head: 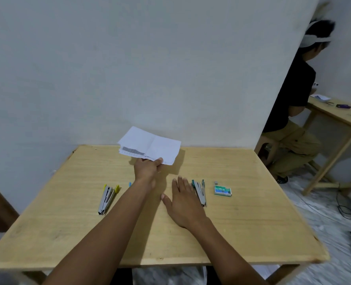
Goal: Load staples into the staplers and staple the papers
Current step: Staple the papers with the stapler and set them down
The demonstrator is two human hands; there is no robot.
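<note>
Down at the near edge of the desk (252, 233), both your forearms reach in over the wood. Your right grip (183, 204) lies flat on the desk, palm down, fingers straight and a little spread, holding nothing. Just beside its little finger sits the teal stapler (200, 193), swung open and lying lengthwise; whether the finger touches it, I can't tell. Right of that, near but apart, is the green staple box (222, 190), with a small grey piece (216, 183) just behind it. Over on the left, apart from your arm, the yellow stapler (106, 199) lies open as well. A blue tip (130, 184) peeks out beside your left forearm, the rest hidden by the arm. Farther out, your left grip (146, 168) is pinched on the papers (150, 148), thumb and fingers closed on their near edge. The papers are up off the desk, a loose creased bundle above its far edge against the white wall (129, 68), their shadow on the wood below. Past the wall's corner on the right, another person (289, 95) in a black top sits at a second desk (343, 118) with small things on it. Cables trail over the floor (324, 212) there.
</note>
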